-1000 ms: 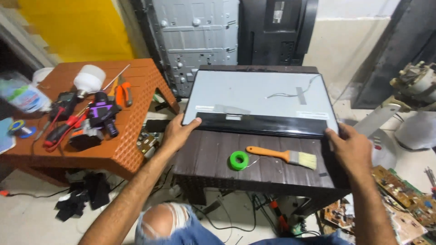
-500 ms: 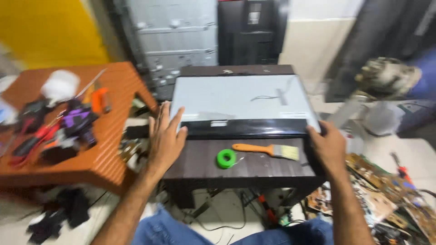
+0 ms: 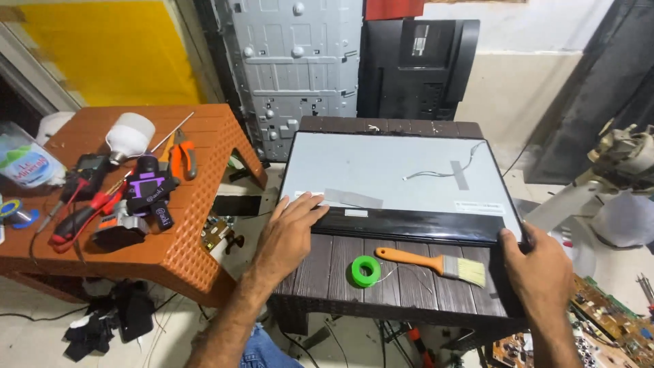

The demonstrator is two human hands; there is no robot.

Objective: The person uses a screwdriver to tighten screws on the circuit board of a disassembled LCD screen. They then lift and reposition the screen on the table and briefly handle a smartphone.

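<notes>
Two hands rest on a flat grey display panel (image 3: 402, 180) with a black lower strip, taped wires on its face, lying on the dark slatted bench (image 3: 409, 272). Left hand (image 3: 289, 235) lies on the panel's near-left corner, fingers spread; right hand (image 3: 538, 262) curls around its near-right corner. Just nearer than the panel lie a green tape roll (image 3: 366, 270) and an orange-handled brush (image 3: 432, 262).

Both forearms are bare, the left hand (image 3: 289, 235) and right hand (image 3: 538, 269) ungloved; blue denim jeans (image 3: 262, 347) show at the frame's bottom centre.
</notes>
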